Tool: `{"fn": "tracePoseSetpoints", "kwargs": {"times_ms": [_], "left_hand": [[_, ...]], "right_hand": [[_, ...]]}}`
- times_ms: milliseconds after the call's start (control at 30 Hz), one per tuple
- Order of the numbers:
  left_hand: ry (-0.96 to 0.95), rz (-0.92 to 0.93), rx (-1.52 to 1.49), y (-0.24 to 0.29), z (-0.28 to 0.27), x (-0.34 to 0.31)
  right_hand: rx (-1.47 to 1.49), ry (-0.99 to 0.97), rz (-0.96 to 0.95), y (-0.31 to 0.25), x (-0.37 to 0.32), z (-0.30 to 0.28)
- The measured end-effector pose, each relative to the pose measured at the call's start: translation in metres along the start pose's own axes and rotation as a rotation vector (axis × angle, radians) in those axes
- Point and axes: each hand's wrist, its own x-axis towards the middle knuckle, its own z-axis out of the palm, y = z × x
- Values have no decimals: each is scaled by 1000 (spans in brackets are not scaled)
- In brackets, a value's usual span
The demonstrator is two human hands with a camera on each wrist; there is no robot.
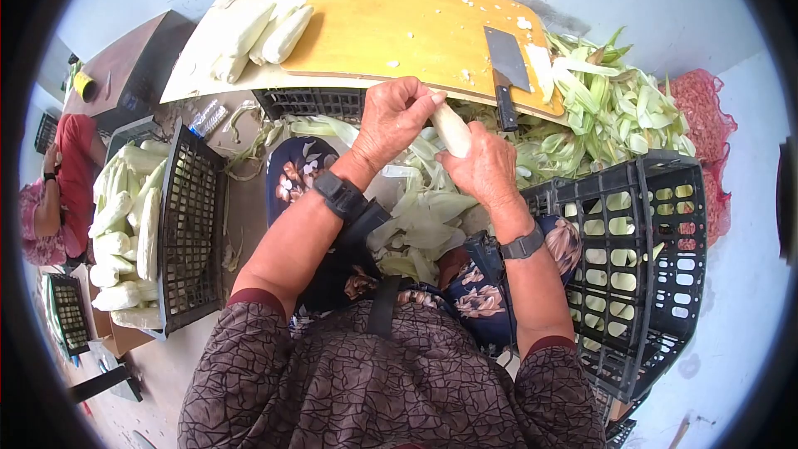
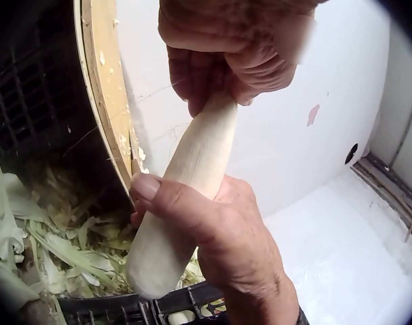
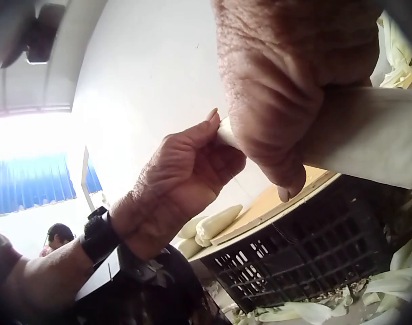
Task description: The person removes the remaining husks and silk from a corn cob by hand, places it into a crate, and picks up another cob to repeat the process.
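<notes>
An ear of corn in a smooth pale husk (image 1: 450, 130) is held between both hands, over the lap and near the board's front edge. My left hand (image 1: 392, 120) pinches its narrow tip with thumb and fingers. The right hand (image 1: 489, 168) grips the thicker body, its thumb lying along the husk in the left wrist view, where the rounded butt end of the corn (image 2: 155, 271) sticks out below. In the right wrist view the right hand (image 3: 287, 88) covers the middle of the ear.
A cleaver (image 1: 507, 66) lies on the yellow board (image 1: 399, 21), handle over the front edge. Several husked ears (image 1: 262, 37) rest left of it. A black crate of corn (image 1: 195, 224) stands at left, another crate (image 1: 615, 258) at right. Stripped husks (image 1: 607, 100) pile up beyond.
</notes>
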Motion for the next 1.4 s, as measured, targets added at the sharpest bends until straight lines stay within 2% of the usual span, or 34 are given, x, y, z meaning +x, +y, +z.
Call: {"fn": "tracePoseSetpoints", "kwargs": {"times_ms": [567, 667, 733, 800, 900, 1000, 1100, 1200, 1267, 1300, 1367, 1400], "left_hand": [[16, -62, 10, -5, -2, 3], [44, -48, -88, -7, -5, 8], [132, -113, -216, -5, -11, 13], [185, -101, -265, -6, -15, 18], [245, -109, -306, -2, -20, 18], [285, -170, -470, 2, -19, 16], [258, -134, -465, -1, -22, 15], [247, -229, -464, 5, -23, 13], [9, -379, -321, -2, -27, 13], [11, -379, -322, -7, -23, 12], [-121, -188, -254, -13, -14, 6], [-192, -210, -229, -7, -15, 5]], "right_hand": [[12, -26, 24, -3, 1, -2], [5, -34, 21, 0, 0, -1], [6, -36, 18, 3, 0, -1], [4, -39, 13, 3, -1, -4], [2, -32, 84, 2, 0, -9], [45, -18, 137, 6, 2, -11], [90, -3, 165, 5, 2, -18], [120, 29, 200, 9, 3, -16], [118, 43, 197, 11, 3, -16], [117, 43, 196, 11, 3, -17], [106, 40, 189, 10, 3, -18], [106, 40, 189, 10, 3, -18]]}}
